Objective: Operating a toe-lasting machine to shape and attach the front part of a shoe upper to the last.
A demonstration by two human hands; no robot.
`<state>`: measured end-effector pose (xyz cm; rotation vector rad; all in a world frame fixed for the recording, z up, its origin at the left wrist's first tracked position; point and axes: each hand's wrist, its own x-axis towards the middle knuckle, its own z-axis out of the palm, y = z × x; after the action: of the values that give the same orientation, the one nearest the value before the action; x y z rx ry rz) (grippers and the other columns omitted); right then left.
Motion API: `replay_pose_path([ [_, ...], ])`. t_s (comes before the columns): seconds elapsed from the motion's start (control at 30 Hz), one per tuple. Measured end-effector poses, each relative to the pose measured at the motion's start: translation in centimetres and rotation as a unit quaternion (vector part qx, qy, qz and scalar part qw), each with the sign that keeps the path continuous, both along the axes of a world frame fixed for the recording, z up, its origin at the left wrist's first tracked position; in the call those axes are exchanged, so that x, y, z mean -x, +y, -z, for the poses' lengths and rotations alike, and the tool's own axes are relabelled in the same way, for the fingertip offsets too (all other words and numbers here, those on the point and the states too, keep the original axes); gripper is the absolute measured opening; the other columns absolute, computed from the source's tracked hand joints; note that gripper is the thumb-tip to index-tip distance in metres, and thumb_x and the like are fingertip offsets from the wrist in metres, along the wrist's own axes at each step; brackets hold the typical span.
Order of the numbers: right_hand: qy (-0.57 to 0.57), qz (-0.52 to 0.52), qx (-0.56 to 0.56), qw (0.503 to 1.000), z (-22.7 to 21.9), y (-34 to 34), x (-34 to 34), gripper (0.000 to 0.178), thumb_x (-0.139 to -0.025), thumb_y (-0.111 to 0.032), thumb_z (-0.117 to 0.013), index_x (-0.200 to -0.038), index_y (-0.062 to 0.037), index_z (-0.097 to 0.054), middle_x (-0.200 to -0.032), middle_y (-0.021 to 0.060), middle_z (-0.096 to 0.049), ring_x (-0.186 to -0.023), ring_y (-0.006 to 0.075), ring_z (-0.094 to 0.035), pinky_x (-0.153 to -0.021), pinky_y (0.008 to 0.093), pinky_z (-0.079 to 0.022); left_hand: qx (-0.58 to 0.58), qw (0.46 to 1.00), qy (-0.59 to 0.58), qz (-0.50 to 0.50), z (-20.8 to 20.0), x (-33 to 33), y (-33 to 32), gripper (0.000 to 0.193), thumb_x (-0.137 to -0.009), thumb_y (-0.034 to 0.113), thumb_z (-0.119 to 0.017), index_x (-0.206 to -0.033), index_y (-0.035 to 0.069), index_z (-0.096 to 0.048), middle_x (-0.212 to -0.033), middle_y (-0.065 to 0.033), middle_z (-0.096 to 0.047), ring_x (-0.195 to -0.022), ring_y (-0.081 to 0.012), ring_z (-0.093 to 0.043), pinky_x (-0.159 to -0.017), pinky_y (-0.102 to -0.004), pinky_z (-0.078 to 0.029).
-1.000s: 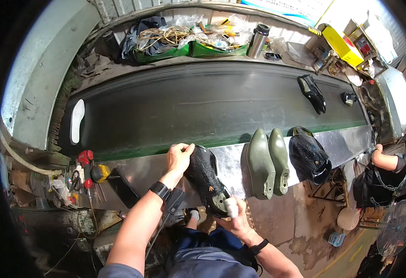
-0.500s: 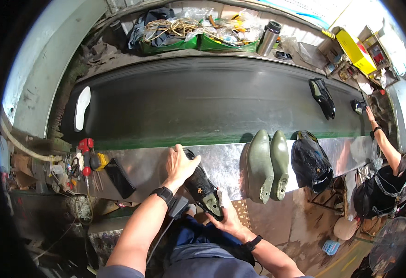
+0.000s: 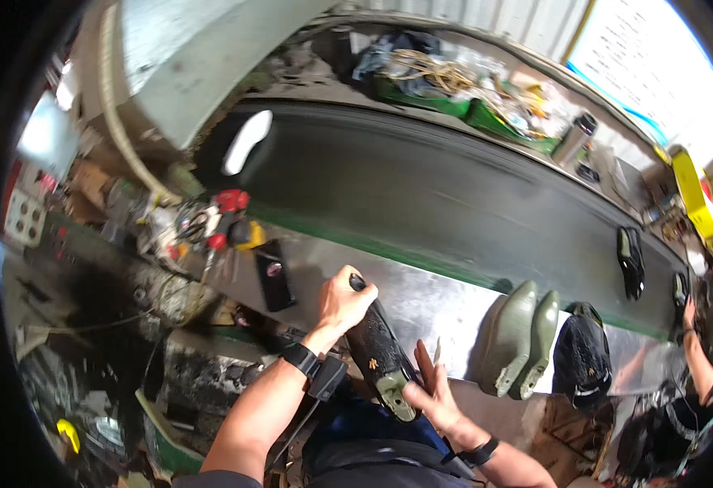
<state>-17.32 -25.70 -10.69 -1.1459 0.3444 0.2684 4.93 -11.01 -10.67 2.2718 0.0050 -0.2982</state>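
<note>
My left hand (image 3: 345,305) is closed around the far end of a black shoe upper (image 3: 371,342) with a small gold ornament. The upper is stretched on a green shoe last, whose heel end (image 3: 397,390) with holes shows bare towards me. At that heel end is my right hand (image 3: 442,398), its fingers stretched out and apart. The right thumb lies close against the last; whether it touches cannot be made out. One right finger has a whitish tip or wrapping.
On the metal ledge lie two green lasts (image 3: 505,346), a dark upper (image 3: 582,354), a black phone (image 3: 275,278) and a red power tool (image 3: 229,213). The dark belt (image 3: 421,195) carries a white sole (image 3: 247,142) and black shoes (image 3: 630,262). At far right, a co-worker's hand (image 3: 689,313) reaches another shoe.
The whole view has turned, so the bench now slants down to the right. My right hand has loosened from the shoe's heel and spread its fingers; my left hand keeps its hold.
</note>
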Motion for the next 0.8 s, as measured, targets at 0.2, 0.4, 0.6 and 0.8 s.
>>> replay_pose_path([
  [0.2,0.182,-0.104,-0.007,0.978,-5.0,5.3,-5.8,0.081,-0.103,-0.045,-0.057,-0.157,0.0059,-0.024,-0.157,0.0210,-0.038,-0.144,0.0269,-0.035,-0.117,0.0332,-0.030,0.050,0.991,-0.084,-0.095,-4.7,3.7,9.6,0.035,-0.076,0.031,-0.077,-0.094,0.004,-0.066,-0.076,-0.0140,-0.070,-0.071,-0.0281,-0.070,-0.070,-0.0407,-0.054],
  [0.4,-0.058,-0.122,0.055,0.989,-7.2,17.3,-4.6,0.024,-0.102,-0.010,-0.062,-0.124,-0.0001,-0.062,-0.098,0.0005,-0.071,-0.084,0.0064,-0.063,-0.076,0.0232,-0.051,0.075,0.953,-0.153,-0.250,-12.6,10.1,23.3,0.028,-0.081,0.027,-0.074,-0.094,0.004,-0.065,-0.073,-0.0149,-0.068,-0.070,-0.0253,-0.068,-0.064,-0.0393,-0.051],
  [0.6,-0.032,-0.280,-0.084,0.956,-12.6,33.7,-0.8,0.018,-0.099,-0.012,-0.069,-0.114,-0.0013,-0.069,-0.101,-0.0023,-0.070,-0.086,0.0045,-0.059,-0.078,0.0226,-0.049,0.084,0.874,-0.199,-0.436,-18.4,22.0,40.6,0.042,-0.104,0.040,-0.055,-0.110,0.000,-0.064,-0.097,-0.0086,-0.070,-0.090,-0.0184,-0.061,-0.085,-0.0333,-0.047],
  [0.8,-0.007,-0.386,-0.243,0.890,-11.3,47.2,3.4,0.024,-0.099,-0.011,-0.066,-0.122,-0.0029,-0.068,-0.114,0.0085,-0.074,-0.095,0.0152,-0.071,-0.085,0.0333,-0.059,0.517,0.705,-0.197,-0.444,-21.8,35.2,52.9,0.036,-0.109,0.033,-0.044,-0.108,0.005,-0.067,-0.098,-0.0035,-0.072,-0.086,-0.0129,-0.067,-0.081,-0.0294,-0.053],
])
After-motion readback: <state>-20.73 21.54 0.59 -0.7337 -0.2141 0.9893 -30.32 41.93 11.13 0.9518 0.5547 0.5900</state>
